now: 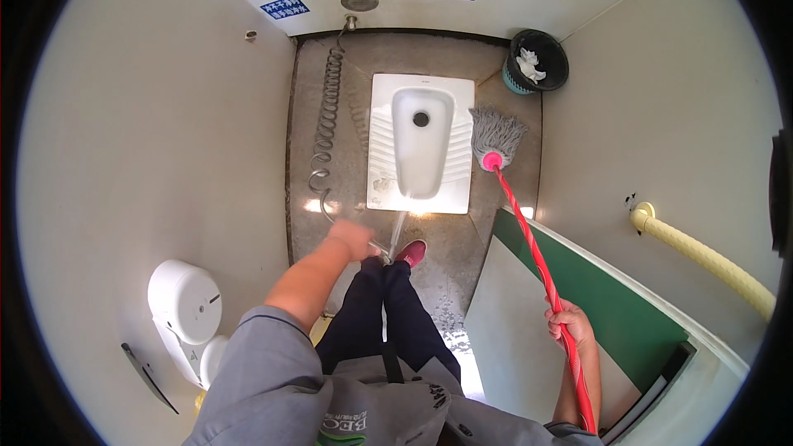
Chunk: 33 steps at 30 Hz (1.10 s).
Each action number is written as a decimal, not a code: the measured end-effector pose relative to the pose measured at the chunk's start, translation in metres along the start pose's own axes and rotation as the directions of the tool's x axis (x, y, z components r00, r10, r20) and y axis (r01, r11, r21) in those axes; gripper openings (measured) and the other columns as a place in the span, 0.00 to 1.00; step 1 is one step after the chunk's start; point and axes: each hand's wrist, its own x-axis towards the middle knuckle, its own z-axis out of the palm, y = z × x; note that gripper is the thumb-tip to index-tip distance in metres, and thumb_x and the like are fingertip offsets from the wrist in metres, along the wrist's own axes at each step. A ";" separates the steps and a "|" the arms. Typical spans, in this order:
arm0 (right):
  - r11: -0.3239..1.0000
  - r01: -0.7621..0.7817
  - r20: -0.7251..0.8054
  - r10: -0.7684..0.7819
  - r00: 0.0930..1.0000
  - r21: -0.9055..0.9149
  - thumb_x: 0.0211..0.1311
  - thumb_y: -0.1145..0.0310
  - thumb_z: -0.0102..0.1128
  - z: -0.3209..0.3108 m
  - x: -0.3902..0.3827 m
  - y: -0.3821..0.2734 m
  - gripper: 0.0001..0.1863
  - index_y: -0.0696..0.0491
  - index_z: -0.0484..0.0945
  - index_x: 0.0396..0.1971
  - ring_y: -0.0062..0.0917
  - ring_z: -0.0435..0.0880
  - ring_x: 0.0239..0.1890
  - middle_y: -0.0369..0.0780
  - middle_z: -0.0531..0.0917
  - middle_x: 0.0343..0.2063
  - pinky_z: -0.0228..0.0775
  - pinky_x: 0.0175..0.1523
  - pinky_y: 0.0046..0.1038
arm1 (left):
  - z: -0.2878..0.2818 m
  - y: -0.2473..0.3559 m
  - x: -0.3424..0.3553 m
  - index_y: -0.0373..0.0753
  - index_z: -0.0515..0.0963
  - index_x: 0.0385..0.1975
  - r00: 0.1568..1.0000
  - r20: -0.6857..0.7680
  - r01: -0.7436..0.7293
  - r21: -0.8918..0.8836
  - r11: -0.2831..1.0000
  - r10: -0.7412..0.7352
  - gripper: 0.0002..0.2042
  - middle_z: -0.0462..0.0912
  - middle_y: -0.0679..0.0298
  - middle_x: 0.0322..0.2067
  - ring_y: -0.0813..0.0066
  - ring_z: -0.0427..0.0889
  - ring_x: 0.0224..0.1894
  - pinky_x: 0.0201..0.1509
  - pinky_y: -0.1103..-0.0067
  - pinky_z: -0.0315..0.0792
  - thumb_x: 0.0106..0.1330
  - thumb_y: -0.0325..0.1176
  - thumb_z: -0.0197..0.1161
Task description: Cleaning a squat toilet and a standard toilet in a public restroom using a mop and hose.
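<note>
Far L of L grip & a bit nearer the wearer: white paper dispenser (183, 301) on side wall. Ahead & slightly L of same grip, coiled metal hose (329, 99) stretches along floor, from wall fitting (351, 22) at far end back to the fist. L hand (351, 239) blurred but closed round hose end; finger detail too smeared to tell. Metal nozzle (381, 249) pokes out just R of it, w/ water jet (399, 227) running fwd to near edge of pan. Red shoe (411, 253) on floor, R of L grip, nr nozzle. White squat pan (423, 157) set in floor ahead & R of L grip, i.e. btwn hose & mop. Mop w/ red handle (533, 239): grey strand head (497, 134) down on floor, well ahead & L of R grip, at pan's R edge; touching or just beside, can't tell. Bin (552, 45) w/ white paper (530, 66) inside, beyond mop head, far ahead of R grip. R hand (570, 322) clenched on handle, fingers wrapped; shaft slants past R forearm. Green-&-white panel (615, 306) behind & beside R grip. Yellow grab bar (702, 260) on wall, R & slightly ahead.
</note>
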 end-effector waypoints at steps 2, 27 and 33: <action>1.000 0.001 -0.005 -0.001 1.000 -0.011 0.36 0.83 0.48 -0.003 0.001 0.001 0.22 0.59 0.68 0.39 0.18 0.66 0.08 0.39 0.74 0.18 0.58 0.11 0.18 | -0.008 -0.009 0.000 0.48 0.75 0.37 1.000 0.003 0.029 0.039 0.999 -0.029 0.21 0.79 0.60 0.31 0.61 0.77 0.39 0.43 0.68 0.67 0.53 0.57 0.50; 0.996 -0.061 -0.075 0.066 0.995 0.062 0.35 0.83 0.48 0.068 0.008 -0.017 0.23 0.59 0.66 0.40 0.20 0.64 0.07 0.40 0.70 0.15 0.56 0.11 0.20 | -0.097 -0.141 0.060 0.43 0.71 0.33 0.831 -0.482 -0.268 0.091 0.959 0.277 0.12 0.74 0.62 0.33 0.62 0.71 0.42 0.47 0.69 0.62 0.47 0.35 0.60; 0.998 -0.059 -0.185 0.064 0.981 0.035 0.35 0.84 0.48 0.130 0.010 -0.049 0.22 0.59 0.67 0.39 0.19 0.63 0.07 0.38 0.69 0.14 0.53 0.11 0.20 | -0.152 -0.271 0.086 0.38 0.71 0.31 0.424 -0.739 -0.546 -0.670 0.503 -0.524 0.08 0.73 0.65 0.22 0.72 0.74 0.25 0.32 0.75 0.69 0.51 0.29 0.58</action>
